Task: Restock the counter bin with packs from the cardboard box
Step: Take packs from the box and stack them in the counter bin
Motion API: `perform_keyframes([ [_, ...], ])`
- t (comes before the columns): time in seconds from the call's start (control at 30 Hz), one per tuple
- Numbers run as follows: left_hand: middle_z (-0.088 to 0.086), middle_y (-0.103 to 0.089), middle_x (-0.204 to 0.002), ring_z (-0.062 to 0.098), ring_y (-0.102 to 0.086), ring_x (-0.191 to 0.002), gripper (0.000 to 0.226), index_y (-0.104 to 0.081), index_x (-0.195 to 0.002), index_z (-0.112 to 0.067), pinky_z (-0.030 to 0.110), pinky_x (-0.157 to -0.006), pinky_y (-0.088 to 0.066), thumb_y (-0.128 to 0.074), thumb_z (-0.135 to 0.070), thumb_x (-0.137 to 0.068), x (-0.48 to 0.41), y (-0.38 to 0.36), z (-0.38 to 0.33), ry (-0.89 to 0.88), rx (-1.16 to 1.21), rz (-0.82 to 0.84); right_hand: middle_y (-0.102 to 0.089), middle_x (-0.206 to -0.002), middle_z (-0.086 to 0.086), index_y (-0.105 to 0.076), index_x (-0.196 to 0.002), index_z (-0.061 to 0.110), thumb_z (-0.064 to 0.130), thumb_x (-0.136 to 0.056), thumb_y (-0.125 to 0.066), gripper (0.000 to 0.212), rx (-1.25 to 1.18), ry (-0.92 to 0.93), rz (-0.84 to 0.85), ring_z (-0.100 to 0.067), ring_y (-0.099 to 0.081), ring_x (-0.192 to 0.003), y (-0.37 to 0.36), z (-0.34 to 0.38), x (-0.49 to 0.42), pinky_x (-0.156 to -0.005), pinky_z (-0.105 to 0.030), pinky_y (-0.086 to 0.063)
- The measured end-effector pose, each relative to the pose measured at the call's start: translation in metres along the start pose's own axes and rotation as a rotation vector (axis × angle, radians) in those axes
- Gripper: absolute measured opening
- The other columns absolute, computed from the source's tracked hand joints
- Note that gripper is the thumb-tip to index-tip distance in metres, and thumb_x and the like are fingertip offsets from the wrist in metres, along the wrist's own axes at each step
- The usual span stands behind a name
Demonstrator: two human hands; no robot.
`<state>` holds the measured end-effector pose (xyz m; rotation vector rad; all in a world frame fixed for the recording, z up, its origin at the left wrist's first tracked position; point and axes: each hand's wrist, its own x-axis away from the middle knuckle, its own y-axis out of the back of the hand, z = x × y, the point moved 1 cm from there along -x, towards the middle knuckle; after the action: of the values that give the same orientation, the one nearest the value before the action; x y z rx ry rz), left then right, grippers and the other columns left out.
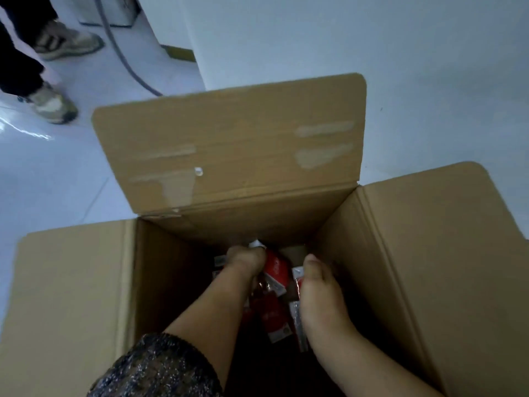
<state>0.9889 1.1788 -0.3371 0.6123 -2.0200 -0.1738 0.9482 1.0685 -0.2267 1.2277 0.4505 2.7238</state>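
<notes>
Dark patterned sleeve [160, 365] nearest, on left arm; both forearms down inside cardboard box [378, 253]. Left hand [246, 260] curled round red pack [276, 270] near box's far wall. Right hand [317, 285] against packs [274, 319] near right wall, fingers hidden, grip cannot tell. Other red-white packs loose on box bottom. Flaps folded open. Second person's shoes [67, 44] and grey hose [123, 57] on floor beyond far-left corner.

The right grip [319, 285] hides its fingers, and the packs [276, 269] below are blurred.
</notes>
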Motion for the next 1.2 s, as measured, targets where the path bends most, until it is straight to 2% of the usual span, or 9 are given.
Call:
perform_keyframes([
  [0.1, 0.017, -0.069, -0.090, 0.031, -0.068, -0.078, 0.032, -0.060, -0.097, -0.001, 0.037, -0.063, -0.060, -0.066, -0.030, -0.084, 0.059, 0.037, -0.031, 0.040, 0.075, 0.032, -0.052, -0.138, -0.006, -0.049, -0.136, 0.018, 0.034, -0.101, -0.033, 0.041, 0.001, 0.069, 0.058, -0.024, -0.046, -0.127, 0.009, 0.024, 0.039, -0.110, -0.038, -0.033],
  [0.17, 0.017, -0.062, -0.075, 0.027, -0.061, -0.059, 0.015, -0.059, -0.098, 0.003, 0.025, -0.038, -0.050, -0.058, -0.010, -0.089, 0.101, 0.060, -0.051, 0.045, 0.108, 0.063, -0.052, -0.136, -0.005, -0.046, -0.138, 0.021, 0.038, -0.101, -0.032, 0.043, 0.025, 0.110, 0.112, -0.023, -0.048, -0.124, 0.017, 0.042, 0.068, -0.108, -0.041, -0.035],
  [0.37, 0.024, -0.064, -0.087, 0.035, -0.065, -0.076, 0.017, -0.060, -0.097, 0.007, 0.045, -0.068, -0.059, -0.051, 0.001, -0.083, 0.222, 0.124, -0.118, -0.082, 0.158, 0.120, -0.052, -0.133, -0.001, -0.045, -0.138, 0.025, 0.042, -0.100, -0.032, 0.044, 0.080, 0.322, 0.142, -0.019, -0.048, -0.122, 0.057, 0.119, 0.161, -0.107, -0.038, -0.035],
  [0.53, 0.014, -0.058, -0.071, 0.026, -0.060, -0.062, 0.013, -0.053, -0.076, -0.004, 0.040, -0.065, -0.056, -0.054, -0.002, -0.088, 0.337, 0.178, -0.182, -0.264, 0.176, 0.124, -0.052, -0.135, -0.001, -0.048, -0.128, 0.029, 0.046, -0.098, -0.036, 0.036, 0.024, 0.467, 0.141, -0.019, -0.051, -0.119, 0.107, 0.201, 0.244, -0.105, -0.034, -0.038],
  [0.7, 0.017, -0.062, -0.073, 0.034, -0.067, -0.079, 0.017, -0.062, -0.070, -0.004, 0.049, -0.081, -0.057, -0.060, -0.014, -0.083, 0.455, 0.230, -0.238, -0.508, 0.128, 0.103, -0.044, -0.143, 0.003, -0.039, -0.142, 0.029, 0.043, -0.100, -0.035, 0.045, 0.090, 0.666, 0.095, -0.016, -0.047, -0.119, 0.176, 0.280, 0.340, -0.085, -0.022, -0.040],
  [0.8, 0.019, -0.064, -0.080, 0.032, -0.066, -0.079, 0.012, -0.063, -0.078, 0.001, 0.045, -0.079, -0.059, -0.056, -0.007, -0.085, 0.532, 0.256, -0.273, -0.623, 0.142, 0.164, -0.046, -0.140, 0.005, -0.037, -0.141, 0.035, 0.050, -0.098, -0.036, 0.046, 0.105, 0.786, 0.077, -0.010, -0.048, -0.106, 0.213, 0.324, 0.405, -0.072, -0.024, -0.041],
  [1.03, 0.010, -0.062, -0.060, 0.017, -0.061, -0.054, 0.026, -0.063, -0.064, -0.008, 0.030, -0.058, -0.055, -0.052, -0.010, -0.088, 0.703, 0.310, -0.351, -0.929, 0.118, 0.234, -0.047, -0.141, 0.003, -0.041, -0.138, 0.032, 0.042, -0.095, -0.048, 0.045, 0.154, 1.154, 0.000, -0.016, -0.047, -0.125, 0.288, 0.414, 0.535, -0.104, -0.041, -0.042],
  [1.13, 0.020, -0.067, -0.075, 0.025, -0.065, -0.063, 0.022, -0.073, -0.086, -0.007, 0.043, -0.071, -0.060, -0.058, -0.024, -0.088, 0.751, 0.323, -0.381, -1.022, 0.114, 0.245, -0.046, -0.140, 0.006, -0.038, -0.140, 0.031, 0.041, -0.092, -0.052, 0.050, 0.293, 1.296, -0.116, -0.013, -0.046, -0.123, 0.312, 0.442, 0.575, -0.103, -0.029, -0.039],
  [1.2, 0.012, -0.062, -0.078, 0.018, -0.060, -0.056, 0.024, -0.069, -0.103, -0.006, 0.033, -0.059, -0.055, -0.060, -0.021, -0.087, 0.771, 0.328, -0.402, -1.090, 0.127, 0.252, -0.048, -0.136, 0.004, -0.038, -0.139, 0.029, 0.039, -0.088, -0.059, 0.056, 0.391, 1.370, -0.177, -0.014, -0.048, -0.119, 0.324, 0.459, 0.593, -0.096, -0.024, -0.036],
])
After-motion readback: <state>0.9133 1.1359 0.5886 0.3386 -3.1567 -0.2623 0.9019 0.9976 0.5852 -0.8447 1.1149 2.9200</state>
